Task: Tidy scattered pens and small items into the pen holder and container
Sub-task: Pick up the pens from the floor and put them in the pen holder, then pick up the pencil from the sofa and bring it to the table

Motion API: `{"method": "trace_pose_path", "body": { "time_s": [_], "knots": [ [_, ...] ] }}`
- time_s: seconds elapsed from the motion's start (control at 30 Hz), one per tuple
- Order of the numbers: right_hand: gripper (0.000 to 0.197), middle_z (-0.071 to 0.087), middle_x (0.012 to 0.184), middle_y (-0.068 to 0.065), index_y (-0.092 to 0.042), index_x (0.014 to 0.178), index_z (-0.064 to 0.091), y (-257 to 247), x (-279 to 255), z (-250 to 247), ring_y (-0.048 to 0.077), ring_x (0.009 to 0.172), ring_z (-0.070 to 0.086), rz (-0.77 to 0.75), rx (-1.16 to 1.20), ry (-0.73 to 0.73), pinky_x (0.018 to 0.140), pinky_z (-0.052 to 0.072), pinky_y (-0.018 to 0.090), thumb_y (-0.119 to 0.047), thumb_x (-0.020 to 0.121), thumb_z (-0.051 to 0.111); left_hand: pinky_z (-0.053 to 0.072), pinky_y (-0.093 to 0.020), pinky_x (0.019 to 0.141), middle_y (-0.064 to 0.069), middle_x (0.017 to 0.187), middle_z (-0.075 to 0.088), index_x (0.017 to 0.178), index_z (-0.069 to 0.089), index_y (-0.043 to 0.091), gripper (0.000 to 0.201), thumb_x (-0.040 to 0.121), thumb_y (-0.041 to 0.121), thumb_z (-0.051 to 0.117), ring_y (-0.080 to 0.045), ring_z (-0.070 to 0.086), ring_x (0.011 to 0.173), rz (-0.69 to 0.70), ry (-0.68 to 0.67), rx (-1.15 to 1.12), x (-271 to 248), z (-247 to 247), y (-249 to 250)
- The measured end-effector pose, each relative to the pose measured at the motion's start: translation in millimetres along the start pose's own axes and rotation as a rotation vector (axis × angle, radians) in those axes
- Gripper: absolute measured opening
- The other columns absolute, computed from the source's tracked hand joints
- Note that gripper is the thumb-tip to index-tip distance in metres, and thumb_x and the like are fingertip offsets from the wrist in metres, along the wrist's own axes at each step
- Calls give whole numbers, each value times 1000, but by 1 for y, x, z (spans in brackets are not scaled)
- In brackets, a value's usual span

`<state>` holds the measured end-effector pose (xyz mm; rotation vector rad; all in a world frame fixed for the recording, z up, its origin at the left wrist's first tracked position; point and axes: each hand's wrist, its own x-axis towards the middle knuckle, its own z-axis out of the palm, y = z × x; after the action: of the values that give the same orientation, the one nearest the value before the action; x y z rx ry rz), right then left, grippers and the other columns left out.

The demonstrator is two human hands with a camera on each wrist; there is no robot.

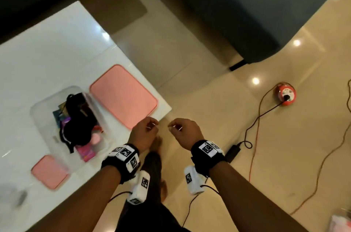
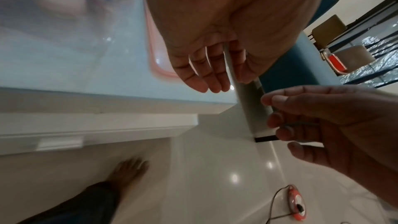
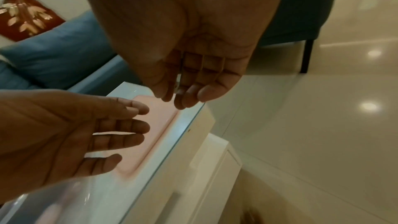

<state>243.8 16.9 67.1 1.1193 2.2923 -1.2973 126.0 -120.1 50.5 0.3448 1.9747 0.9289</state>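
A clear plastic container (image 1: pixel 42 117) stands on the white table (image 1: pixel 47 56), holding a black strap-like item and several colourful small things. Its large pink lid (image 1: pixel 123 94) lies beside it near the table corner, and a smaller pink lid (image 1: pixel 50 172) lies nearer me. My left hand (image 1: pixel 146 129) hovers at the table corner by the large lid (image 3: pixel 163 117), fingers loosely bent, holding nothing. My right hand (image 1: pixel 182 131) hangs just off the table over the floor, also relaxed with nothing in it. The wrist views show both palms bare: left hand (image 2: pixel 204 77), right hand (image 3: pixel 189 88). No pens are in view.
A blurred grey object (image 1: pixel 18 195) sits at the table's near left. On the tiled floor lie a red cable reel (image 1: pixel 285 94) with an orange cord and a black adapter (image 1: pixel 232 151). A dark blue sofa (image 1: pixel 247 13) stands behind. My bare foot (image 1: pixel 157 144) is under the hands.
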Motion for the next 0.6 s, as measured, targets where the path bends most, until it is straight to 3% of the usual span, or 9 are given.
{"method": "trace_pose_path", "body": {
  "time_s": [0.13, 0.23, 0.3, 0.37, 0.47, 0.6],
  "knots": [
    [9, 67, 80, -13, -29, 87, 72, 3, 53, -56, 9, 78, 60, 125, 164, 79, 74, 45, 20, -25, 86, 65, 46, -26, 71, 8, 80, 63, 89, 66, 22, 15, 88, 8, 61, -19, 63, 76, 8, 23, -51, 70, 14, 55],
    [9, 68, 72, -11, -37, 73, 67, 6, 100, -93, 17, 74, 67, 264, 272, 63, 80, 56, 35, -31, 78, 63, 48, -26, 70, 7, 79, 64, 85, 64, 27, 20, 88, 7, 61, -23, 65, 79, -35, -3, -51, 130, 23, 88],
    [11, 70, 76, -7, -34, 78, 71, 7, 124, -114, 18, 76, 68, 292, 244, 1, 82, 56, 38, -36, 75, 61, 52, -31, 76, 5, 79, 65, 82, 64, 29, 22, 87, 7, 61, -24, 66, 79, -57, -17, -21, 159, 22, 106],
    [14, 70, 80, -5, -27, 88, 73, 2, 150, -143, 20, 82, 68, 300, 161, -86, 80, 55, 33, -33, 81, 63, 53, -36, 80, 3, 78, 66, 81, 64, 29, 23, 86, 7, 62, -26, 66, 80, -91, -22, -7, 188, 18, 127],
    [16, 70, 91, 0, -24, 98, 72, -14, 188, -193, 21, 90, 64, 241, -59, -240, 73, 42, 22, -29, 88, 60, 55, -38, 81, 2, 77, 66, 81, 65, 27, 20, 85, 7, 62, -27, 66, 81, -137, -24, 9, 223, 4, 166],
    [18, 71, 107, 0, -27, 99, 71, -53, 247, -270, 20, 101, 63, 207, -209, -299, 80, 41, 20, -28, 87, 58, 54, -40, 81, -2, 78, 66, 78, 65, 27, 15, 81, 12, 61, -32, 67, 83, -210, 8, -22, 263, -27, 222]
  ]
}}
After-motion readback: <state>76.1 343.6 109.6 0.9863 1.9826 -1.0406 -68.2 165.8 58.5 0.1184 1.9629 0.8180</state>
